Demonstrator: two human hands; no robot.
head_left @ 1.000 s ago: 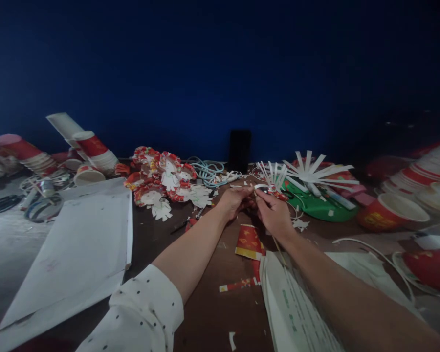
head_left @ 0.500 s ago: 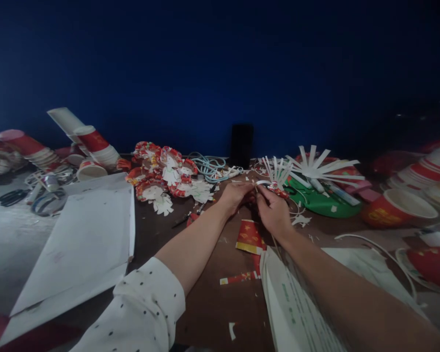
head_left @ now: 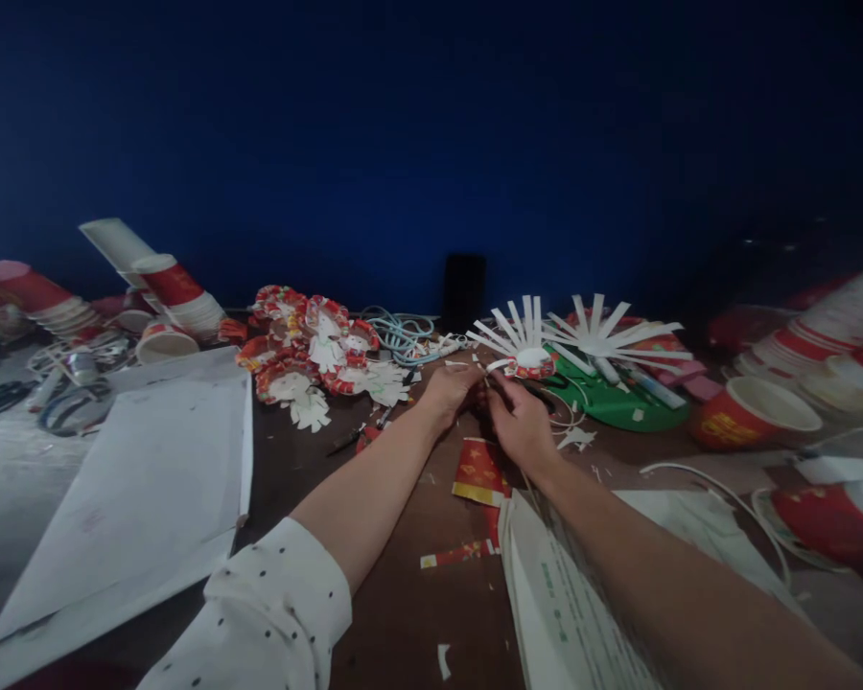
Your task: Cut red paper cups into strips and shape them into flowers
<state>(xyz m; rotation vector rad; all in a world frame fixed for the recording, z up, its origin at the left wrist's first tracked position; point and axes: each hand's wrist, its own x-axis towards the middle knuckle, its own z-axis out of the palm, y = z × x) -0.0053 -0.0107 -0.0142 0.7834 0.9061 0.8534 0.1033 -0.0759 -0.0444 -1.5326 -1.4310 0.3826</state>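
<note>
My left hand point(head_left: 454, 393) and my right hand point(head_left: 522, 420) meet above the table, fingers closed in pinches with the tips almost touching. Just behind my right fingers is a cut paper cup point(head_left: 533, 362), its red base low and its white strips fanned upward. A thin white band runs from it to my fingertips, which cover the exact grip. Behind it to the right, a second cut cup point(head_left: 604, 340) spreads white strips over a green disc point(head_left: 637, 407). A red paper piece point(head_left: 478, 467) lies below my hands.
Several red-and-white flower-like paper pieces point(head_left: 316, 345) and a pale blue cable point(head_left: 399, 331) lie behind my left hand. At left are a white board point(head_left: 165, 450) and stacked cups point(head_left: 176, 287). A red cup point(head_left: 755, 417) and printed sheets point(head_left: 557, 594) are at right.
The cut cup near my right hand has turned, so its strips fan wider and its red base shows more. My hands stay together. The whole view has shifted slightly.
</note>
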